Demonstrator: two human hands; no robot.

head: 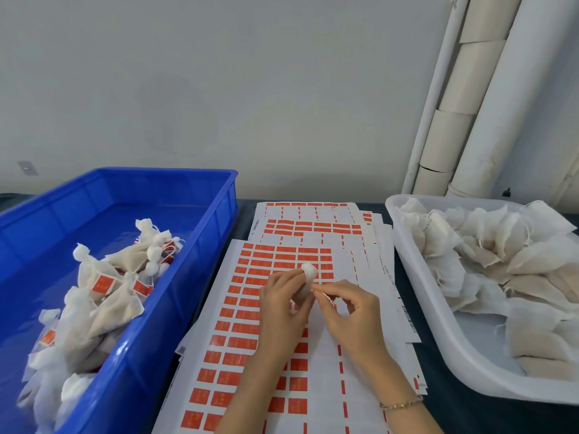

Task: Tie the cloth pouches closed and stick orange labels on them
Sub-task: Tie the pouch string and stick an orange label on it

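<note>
Head view: left hand [282,303] grips pouch [306,281], right hand [351,311] pinches string [327,297]

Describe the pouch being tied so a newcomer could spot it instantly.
Between the blue crate and the white tray lie label sheets. Above them the left hand grips one white pouch while the right hand pinches its string. It alone sits in neither container.

- white cloth pouch [306,278], neck bunched up, held just over the sheets [326,355], string [327,297] trailing off right
- orange labels [237,342] in rows on those flat white sheets
</note>
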